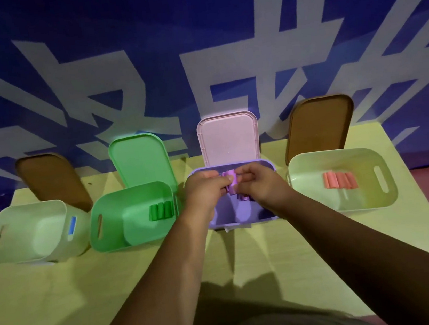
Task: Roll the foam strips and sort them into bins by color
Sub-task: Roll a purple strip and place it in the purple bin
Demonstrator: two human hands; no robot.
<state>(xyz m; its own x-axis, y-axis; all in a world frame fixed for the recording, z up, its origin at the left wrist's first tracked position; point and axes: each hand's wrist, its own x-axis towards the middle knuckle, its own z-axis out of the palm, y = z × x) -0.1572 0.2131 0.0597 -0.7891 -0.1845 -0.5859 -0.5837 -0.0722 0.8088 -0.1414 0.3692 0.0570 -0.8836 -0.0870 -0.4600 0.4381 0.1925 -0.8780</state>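
Both my hands reach over the purple bin (242, 219) in the middle. My left hand (206, 189) and my right hand (260, 183) pinch a rolled purple foam strip (231, 184) between them, just above the bin's inside. More purple rolls (244, 197) lie in the bin below it, partly hidden by my fingers. The green bin (113, 228) holds several green rolls (161, 210). Blue rolls (72, 225) show in the pale bin at the far left (9, 241). Pink rolls (339, 180) lie in the pale bin on the right (369, 197).
All four bins stand in a row on a yellow table (63, 302), each with its lid propped open behind it against a blue banner wall (141, 63). The table's near part stretches in front of the bins.
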